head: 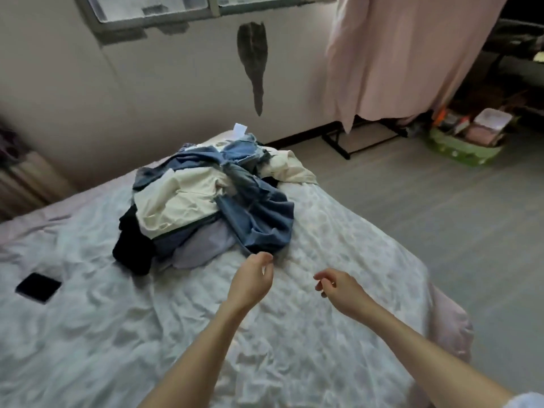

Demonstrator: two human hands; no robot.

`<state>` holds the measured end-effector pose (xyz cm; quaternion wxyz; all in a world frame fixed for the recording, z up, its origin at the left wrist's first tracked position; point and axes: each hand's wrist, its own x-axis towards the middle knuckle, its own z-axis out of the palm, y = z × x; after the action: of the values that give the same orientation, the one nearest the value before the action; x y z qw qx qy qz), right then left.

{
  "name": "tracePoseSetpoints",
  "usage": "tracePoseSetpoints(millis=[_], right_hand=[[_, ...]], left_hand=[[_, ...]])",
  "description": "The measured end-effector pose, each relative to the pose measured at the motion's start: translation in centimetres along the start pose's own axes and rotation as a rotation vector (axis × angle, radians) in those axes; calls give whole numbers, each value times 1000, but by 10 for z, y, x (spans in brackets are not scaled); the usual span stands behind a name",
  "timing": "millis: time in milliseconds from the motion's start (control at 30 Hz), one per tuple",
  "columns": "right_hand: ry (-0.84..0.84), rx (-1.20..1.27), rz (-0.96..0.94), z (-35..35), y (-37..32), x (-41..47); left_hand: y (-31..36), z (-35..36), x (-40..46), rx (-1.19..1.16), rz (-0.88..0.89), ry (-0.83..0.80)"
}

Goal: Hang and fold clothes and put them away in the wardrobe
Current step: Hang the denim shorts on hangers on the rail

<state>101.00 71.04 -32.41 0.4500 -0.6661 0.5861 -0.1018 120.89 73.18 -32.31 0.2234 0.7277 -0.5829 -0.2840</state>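
My left hand (252, 279) hangs loose and empty just short of the clothes pile (206, 201) on the bed (88, 334). My right hand (338, 288), fingers relaxed, holds nothing

We see a dim, bluish room; the only daylight comes from the window (153, 7) at 11 o'clock, and it looks washed out. Shadows on the bed (88, 334) are soft. Everything is slightly blurred, and straight lines bend towards the edges. The corner at 2 o'clock is almost black.
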Motion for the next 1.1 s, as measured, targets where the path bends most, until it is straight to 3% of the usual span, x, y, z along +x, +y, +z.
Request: tracePoseSetpoints(millis=[333, 533, 667, 900, 1100], right_hand=[[-163, -78, -191, 16, -55, 138], [-143, -150, -242, 11, -64, 250], [-169, -325, -277, 33, -60, 324], [14, -539, -194, 67, -51, 441], [-65, -508, -105, 80, -55, 510]], left_hand=[[-45, -37, 87, -13, -237, 155], [-70, -38, 169, 0, -402, 135], [-99, -24, 200, 27, -484, 100], [-158, 0, 233, 46, -558, 101], [-180, 15, 253, 37, -544, 98]])
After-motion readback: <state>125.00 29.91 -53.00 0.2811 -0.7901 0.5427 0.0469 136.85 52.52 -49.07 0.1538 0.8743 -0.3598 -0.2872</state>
